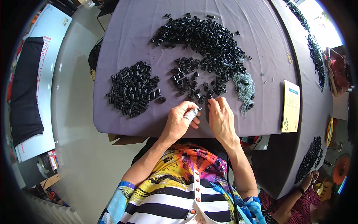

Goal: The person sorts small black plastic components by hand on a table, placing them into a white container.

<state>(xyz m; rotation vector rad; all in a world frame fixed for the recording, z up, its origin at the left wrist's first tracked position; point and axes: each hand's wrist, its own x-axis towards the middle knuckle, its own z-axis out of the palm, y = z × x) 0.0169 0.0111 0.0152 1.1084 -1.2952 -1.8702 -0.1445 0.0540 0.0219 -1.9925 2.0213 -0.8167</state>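
Observation:
My left hand [180,118] is curled near the table's front edge. Grey-silver wrapping [191,114] shows around one of its digits. Its fingertips close on a small dark part [199,109] with a pale tip, mostly hidden. Just right of it, my right hand [222,117] has thumb and forefinger pinched at a small black plastic piece [211,95], by the near edge of the loose black pieces [190,84]. Beyond these lies a large curved heap of black plastic pieces [209,35]. A separate heap of similar pieces [132,89] is to the left.
Clear-grey slivers [244,89] lie heaped at the right of the large pile. A yellow booklet [291,106] rests at the right on the grey tablecloth [123,41]. Another table [313,108] holds more black pieces, with another person's hand [311,178] beside them.

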